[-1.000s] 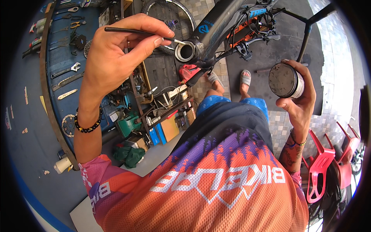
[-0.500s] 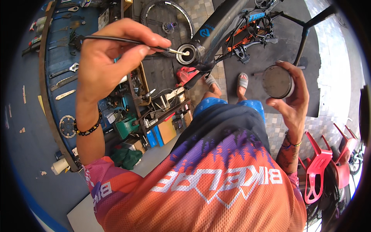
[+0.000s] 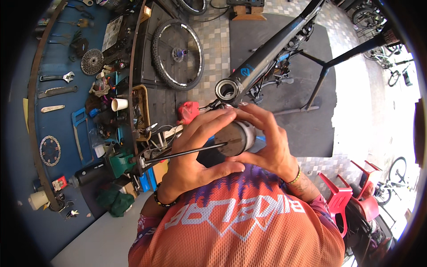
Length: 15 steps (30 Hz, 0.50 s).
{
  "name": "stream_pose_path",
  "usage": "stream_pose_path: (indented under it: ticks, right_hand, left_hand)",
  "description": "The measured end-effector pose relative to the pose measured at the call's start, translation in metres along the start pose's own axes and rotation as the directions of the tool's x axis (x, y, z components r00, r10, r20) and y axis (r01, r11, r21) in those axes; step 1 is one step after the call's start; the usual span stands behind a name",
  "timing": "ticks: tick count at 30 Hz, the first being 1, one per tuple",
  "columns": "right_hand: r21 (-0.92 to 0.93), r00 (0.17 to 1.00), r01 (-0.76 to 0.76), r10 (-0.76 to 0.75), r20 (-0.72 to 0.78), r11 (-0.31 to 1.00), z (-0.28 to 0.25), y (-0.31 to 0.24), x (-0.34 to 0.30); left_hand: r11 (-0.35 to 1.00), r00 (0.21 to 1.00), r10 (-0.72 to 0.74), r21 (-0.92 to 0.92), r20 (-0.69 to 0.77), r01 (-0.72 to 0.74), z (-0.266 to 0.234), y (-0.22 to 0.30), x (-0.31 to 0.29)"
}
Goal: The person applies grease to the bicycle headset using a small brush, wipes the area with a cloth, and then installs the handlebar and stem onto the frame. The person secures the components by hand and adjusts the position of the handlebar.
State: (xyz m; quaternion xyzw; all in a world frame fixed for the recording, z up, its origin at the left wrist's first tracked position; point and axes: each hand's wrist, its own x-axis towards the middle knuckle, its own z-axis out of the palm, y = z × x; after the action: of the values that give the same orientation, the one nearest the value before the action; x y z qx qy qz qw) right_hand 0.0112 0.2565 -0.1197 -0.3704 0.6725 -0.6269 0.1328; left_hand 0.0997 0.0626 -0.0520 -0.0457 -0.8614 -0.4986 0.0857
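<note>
My left hand (image 3: 187, 155) is curled beside a round tub (image 3: 229, 139), fingertips near its upper rim and thumb along its lower side. A thin dark-handled brush (image 3: 191, 151) lies across this hand at the web of the thumb, its inner end over the tub's dark round face. Whether that face is a lid or the contents, I cannot tell. My right hand (image 3: 271, 144) grips the tub's pale side from the right. Just beyond both hands is a dark bike frame (image 3: 262, 51), with a silver-ringed round opening (image 3: 228, 90) at its tube's near end.
On the left, a blue tool board (image 3: 58, 120) carries wrenches, a hacksaw (image 3: 79, 129) and a cassette (image 3: 92, 62). A bike wheel (image 3: 178, 54) leans beyond. Red plastic chairs (image 3: 336, 196) stand at right. A dark mat (image 3: 311, 129) lies under the frame.
My left hand has drawn the brush back from the frame's ringed opening toward my chest. My right hand has brought the tub leftward, so both hands now meet around it.
</note>
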Motion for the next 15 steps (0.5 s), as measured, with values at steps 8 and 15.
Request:
stream_pose_path:
  ticks: [8, 15]
  right_hand:
    - [0.156, 0.971, 0.201, -0.218, 0.096, 0.967, -0.031, 0.039, 0.070]
    - [0.153, 0.935, 0.137, -0.179, 0.305, 0.979, -0.044, 0.063, 0.090]
  left_hand:
    - [0.932, 0.921, -0.223, -0.347, -0.318, 0.106, -0.027, -0.026, -0.013]
    - [0.980, 0.884, -0.200, -0.071, -0.422, 0.188, -0.057, -0.027, -0.023]
